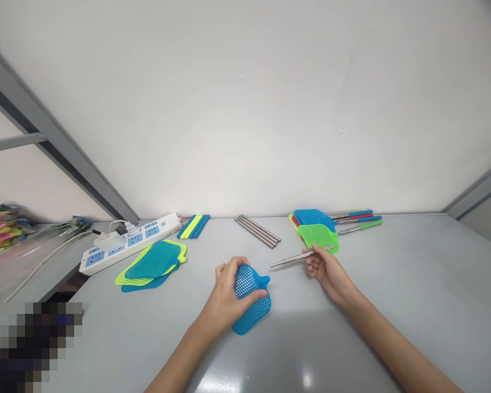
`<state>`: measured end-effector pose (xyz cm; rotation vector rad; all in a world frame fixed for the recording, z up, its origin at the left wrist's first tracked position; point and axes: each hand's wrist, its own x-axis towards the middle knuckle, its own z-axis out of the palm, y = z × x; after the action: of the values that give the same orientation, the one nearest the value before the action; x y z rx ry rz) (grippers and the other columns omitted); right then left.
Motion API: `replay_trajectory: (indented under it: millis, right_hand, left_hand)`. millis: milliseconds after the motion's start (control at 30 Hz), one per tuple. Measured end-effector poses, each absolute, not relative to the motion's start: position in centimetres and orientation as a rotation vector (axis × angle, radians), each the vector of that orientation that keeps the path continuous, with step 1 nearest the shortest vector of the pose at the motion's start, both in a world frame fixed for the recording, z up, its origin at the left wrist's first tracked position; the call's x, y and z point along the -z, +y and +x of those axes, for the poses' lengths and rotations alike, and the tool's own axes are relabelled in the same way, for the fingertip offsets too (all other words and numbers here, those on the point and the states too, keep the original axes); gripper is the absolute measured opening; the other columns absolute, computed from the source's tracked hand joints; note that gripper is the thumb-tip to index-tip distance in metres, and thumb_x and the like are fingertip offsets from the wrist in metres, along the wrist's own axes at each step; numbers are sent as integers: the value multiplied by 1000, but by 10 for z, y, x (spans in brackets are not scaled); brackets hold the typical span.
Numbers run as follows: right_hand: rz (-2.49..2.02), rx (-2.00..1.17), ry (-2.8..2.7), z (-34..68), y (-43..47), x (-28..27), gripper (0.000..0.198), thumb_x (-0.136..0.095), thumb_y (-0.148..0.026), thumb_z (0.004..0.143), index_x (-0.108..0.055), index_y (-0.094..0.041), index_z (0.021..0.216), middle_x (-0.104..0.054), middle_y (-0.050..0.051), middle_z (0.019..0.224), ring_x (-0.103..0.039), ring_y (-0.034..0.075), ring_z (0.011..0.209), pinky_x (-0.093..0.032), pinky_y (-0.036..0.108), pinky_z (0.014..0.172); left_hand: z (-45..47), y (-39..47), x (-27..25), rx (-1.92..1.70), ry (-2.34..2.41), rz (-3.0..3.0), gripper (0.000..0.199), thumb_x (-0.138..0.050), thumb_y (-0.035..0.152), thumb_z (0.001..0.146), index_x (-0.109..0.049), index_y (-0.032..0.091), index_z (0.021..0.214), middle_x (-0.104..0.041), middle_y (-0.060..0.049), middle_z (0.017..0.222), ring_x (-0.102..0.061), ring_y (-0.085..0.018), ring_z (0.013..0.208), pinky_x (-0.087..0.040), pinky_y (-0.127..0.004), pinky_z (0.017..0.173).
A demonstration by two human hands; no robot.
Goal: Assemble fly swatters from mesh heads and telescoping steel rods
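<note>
My left hand (pixel 232 297) grips a blue fly swatter head (pixel 251 316), thumb across its mesh and fingers around the far edge. The head's short neck points right, toward a thin metal rod (pixel 288 261). That rod is pinched in my right hand (pixel 325 270), its narrower end aimed left at the neck. A gap separates rod and neck. Just behind my right hand lies a green swatter head (pixel 317 236), part of a pile of assembled fly swatters with metal rods and coloured grips (pixel 360 213).
Loose swatter heads (pixel 153 262) lie at left beside a white power strip (pixel 135 240) with plugs and cables. Blue and yellow grip sleeves (pixel 194 226) and several metal rods (pixel 257 231) lie near the wall. Bagged colourful items (pixel 8 229) are at far left.
</note>
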<state>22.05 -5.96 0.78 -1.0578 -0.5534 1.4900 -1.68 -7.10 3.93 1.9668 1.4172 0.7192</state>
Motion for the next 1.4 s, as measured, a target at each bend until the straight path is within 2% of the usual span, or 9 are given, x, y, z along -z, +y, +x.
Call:
replay_trajectory:
  millis: [133,333,500,600,833,1100,1400]
  right_hand:
    - [-1042,-1508,-588,221,-60,-10,27,-54,-40,71,-63,-16,79,-59,5,64,-51,13,55,-37,24,46]
    - [-998,-1532,-622,218,-62,-15,25,-61,-37,67,-63,-20,85,-61,3,74,-53,12,63,-40,22,48]
    - [-989,-1513,-693,215,-64,-19,27,-66,-29,63,-63,-21,88,-59,2,78,-51,12,69,-39,20,48]
    - [-958,-1531,-708,215,-65,-20,25,-64,-29,66,-62,-21,90,-58,2,78,-50,11,68,-38,20,49]
    - [-927,-1489,-673,211,-68,-27,25,-60,-37,68,-59,-21,87,-55,2,73,-51,15,69,-37,23,49]
    - [-878,-1489,-649,211,-71,-27,21,-57,-38,71,-56,-21,82,-54,2,69,-50,14,69,-38,24,51]
    - [-925,-1497,-696,206,-75,-24,24,-56,-43,70,-56,-21,81,-55,2,67,-50,15,67,-37,25,51]
  left_hand:
    - [-11,-72,-39,-778,1432,1897,36,-56,45,67,-41,23,91,-49,-3,90,-46,-21,87,-38,-33,74]
    - [-6,-72,-37,-832,1408,1866,29,-54,44,69,-45,21,85,-52,0,79,-50,-17,73,-40,-29,66]
    - [-3,-74,-38,-837,1351,1903,23,-45,41,77,-48,23,91,-56,-1,89,-52,-18,84,-40,-30,76]
    - [-2,-74,-37,-824,1293,1969,20,-43,39,79,-52,23,86,-57,-2,90,-51,-18,89,-37,-32,82]
    - [0,-76,-39,-801,1307,2017,20,-42,38,80,-53,22,81,-58,-1,84,-52,-17,84,-36,-33,82]
    - [-1,-77,-37,-735,1335,2078,16,-42,35,80,-48,24,89,-54,-1,89,-48,-18,88,-34,-35,83]
    - [-4,-77,-34,-667,1378,2069,12,-42,31,78,-47,25,87,-50,0,90,-45,-19,88,-32,-37,84]
